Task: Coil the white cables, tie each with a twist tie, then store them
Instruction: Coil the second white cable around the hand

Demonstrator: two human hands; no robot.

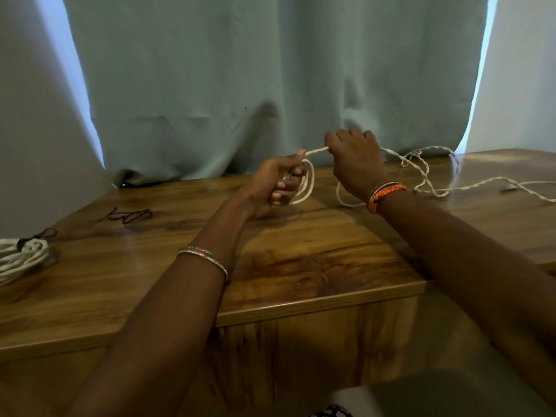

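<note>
Mid-frame, the left hand (278, 183) clamps the growing coil (305, 183) — right hand (353, 158) fingers curl round the white cable (427, 173); best keep loops even, feed taut.

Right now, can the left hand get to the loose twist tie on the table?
Probably not yet. The left hand grips the cable loops, so it is occupied. The twist tie lies in the open on the table, left of that hand, with nothing between them; once the loops are freed, it looks reachable.

White cable (427, 176) half-coiled, loose tail trailing right, tied coil (21, 257) far left, dark twist tie (128, 215) flat
</note>
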